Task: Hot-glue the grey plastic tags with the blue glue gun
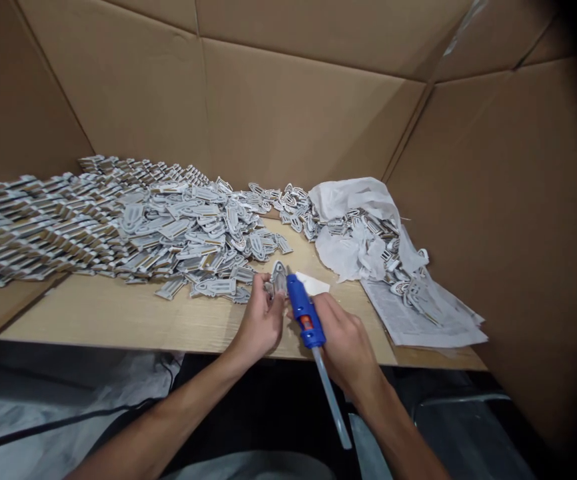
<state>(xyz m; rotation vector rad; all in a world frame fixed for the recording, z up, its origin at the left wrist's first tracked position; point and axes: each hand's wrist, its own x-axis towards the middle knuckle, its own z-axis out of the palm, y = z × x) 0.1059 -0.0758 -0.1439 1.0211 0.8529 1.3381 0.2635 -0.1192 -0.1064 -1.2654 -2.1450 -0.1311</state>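
The left hand (pixel 257 319) is pinching a gray piece (pixel 279 279), and the right hand's (pixel 344 341) fingers (pixel 331 310) are clamping a blue glue gun (pixel 303 308).

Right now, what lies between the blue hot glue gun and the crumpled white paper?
In the head view, a small white paper scrap lies between the blue hot glue gun and the crumpled white paper, on the wooden board.

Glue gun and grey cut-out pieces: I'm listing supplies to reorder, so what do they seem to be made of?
The glue gun looks like moulded blue plastic with a smooth, slightly glossy finish. The glue stick in it looks like pale, translucent solid glue, since light passes through it. The grey cut-out pieces seem to be grey-faced board with matte faces and tan layered edges, though card or thin wood can't be told apart here.
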